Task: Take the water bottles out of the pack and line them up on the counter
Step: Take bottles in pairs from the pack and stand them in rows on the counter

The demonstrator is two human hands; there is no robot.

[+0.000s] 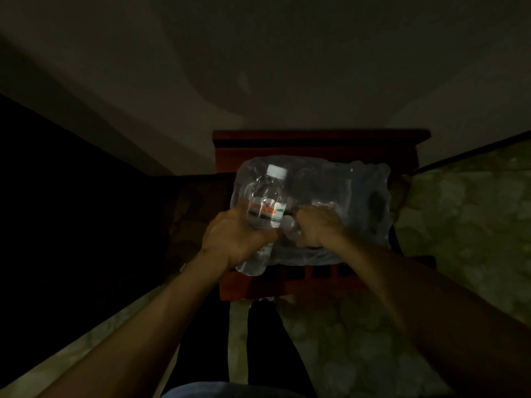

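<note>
A clear water bottle (265, 205) with a white cap and an orange and white label is gripped round its lower body by my left hand (230, 239), cap pointing away from me. It sits above the left part of the shrink-wrapped pack (353, 196), which lies on a small red-brown wooden table (316, 145). My right hand (316, 228) is curled on the pack's plastic wrap near its front middle, where a white cap of another bottle shows just left of the fingers. The other bottles inside the wrap are dim and hard to make out.
The room is dark. A pale wall rises behind the table. A dark surface fills the left side, and a greenish patterned floor or cover (459, 225) spreads to the right. The table's front edge (287, 285) is close to my legs.
</note>
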